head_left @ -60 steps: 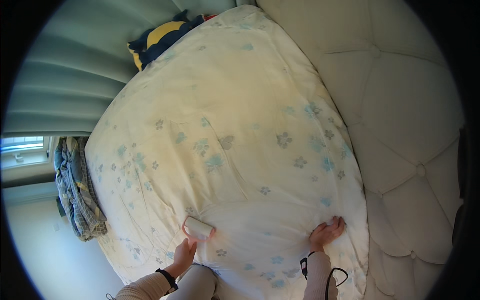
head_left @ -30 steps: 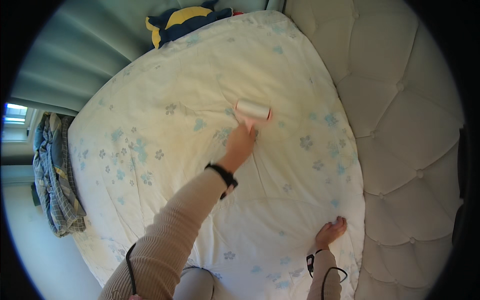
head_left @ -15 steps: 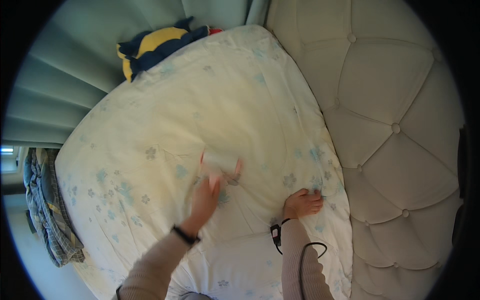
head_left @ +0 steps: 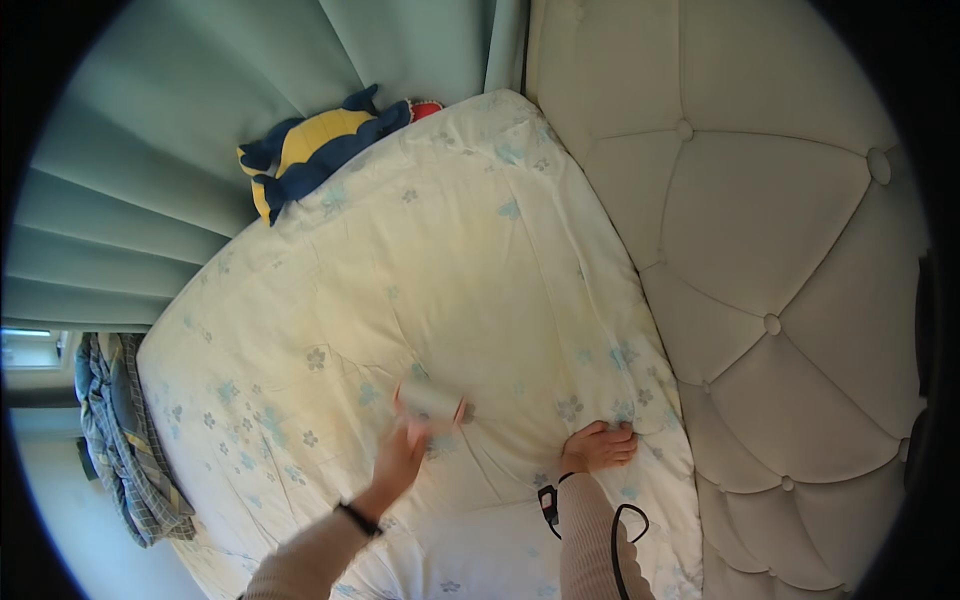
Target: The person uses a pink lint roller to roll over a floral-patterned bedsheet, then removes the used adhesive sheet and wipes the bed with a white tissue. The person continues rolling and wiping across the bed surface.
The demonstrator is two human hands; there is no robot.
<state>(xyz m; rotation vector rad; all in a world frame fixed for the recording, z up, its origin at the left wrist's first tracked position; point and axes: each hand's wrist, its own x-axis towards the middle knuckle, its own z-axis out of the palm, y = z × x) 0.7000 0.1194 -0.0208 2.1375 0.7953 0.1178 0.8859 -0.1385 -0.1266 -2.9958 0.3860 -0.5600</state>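
My left hand (head_left: 400,455) is closed around the pinkish handle of a lint roller (head_left: 432,402). The roller has a wide white cylinder with pink-red ends, slightly blurred, and lies against the floral bedsheet (head_left: 460,290). My fingers mostly hide the handle. To the right, my right hand (head_left: 598,447) rests palm down on the sheet near the mattress edge. Its fingers point right, the thumb is a little apart, and I see nothing held in it. The sheet is cream-white with blue and grey flowers, and light creases run out around the roller.
A tufted beige headboard (head_left: 770,220) borders the bed on the right. Blue-green curtains (head_left: 120,220) hang behind a navy and yellow plush toy (head_left: 325,140) at the far edge. Checked fabric (head_left: 125,440) lies bunched at the left. A black cable (head_left: 615,550) loops beside my right wrist.
The view has tilted, so the whole scene sits lower. Over the sheet, the lint roller in my left hand has moved slightly toward me and left. My right hand stays in about the same place.
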